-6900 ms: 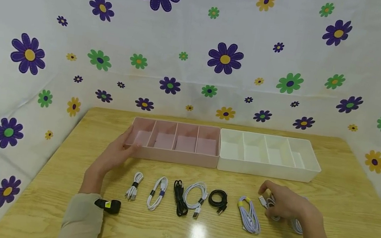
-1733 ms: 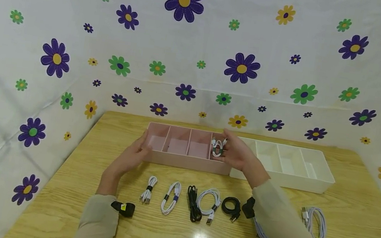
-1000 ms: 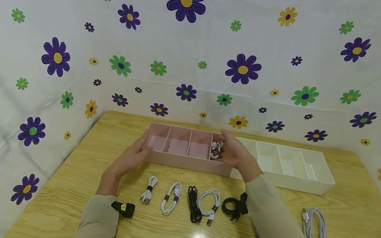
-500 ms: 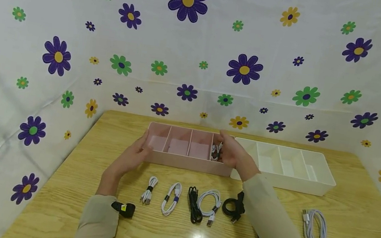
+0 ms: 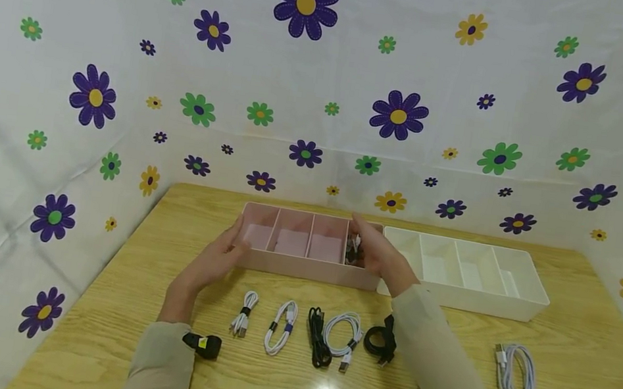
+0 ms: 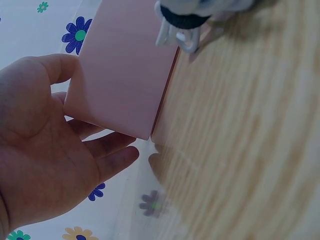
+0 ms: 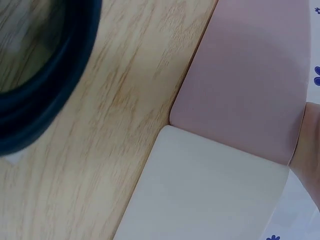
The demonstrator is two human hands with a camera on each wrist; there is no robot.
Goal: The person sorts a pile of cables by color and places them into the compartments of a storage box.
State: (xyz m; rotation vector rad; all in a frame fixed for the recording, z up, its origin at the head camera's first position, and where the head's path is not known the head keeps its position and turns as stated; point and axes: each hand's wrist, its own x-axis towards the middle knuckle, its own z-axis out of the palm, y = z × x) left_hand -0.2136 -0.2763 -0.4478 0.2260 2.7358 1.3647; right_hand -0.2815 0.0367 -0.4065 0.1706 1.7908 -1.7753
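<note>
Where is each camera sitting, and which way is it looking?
Head: on the person's head, facing forward and down at the pink divided tray, white divided tray and coiled cables; the left hand, right hand and sleeves show.
Left wrist: on that wrist, facing the pink divided tray's end; the left hand shows.
Right wrist: on that wrist, facing where the trays meet; a sliver of right hand shows at the edge.
Shared: both wrist views show the pink divided tray and wooden table.
</note>
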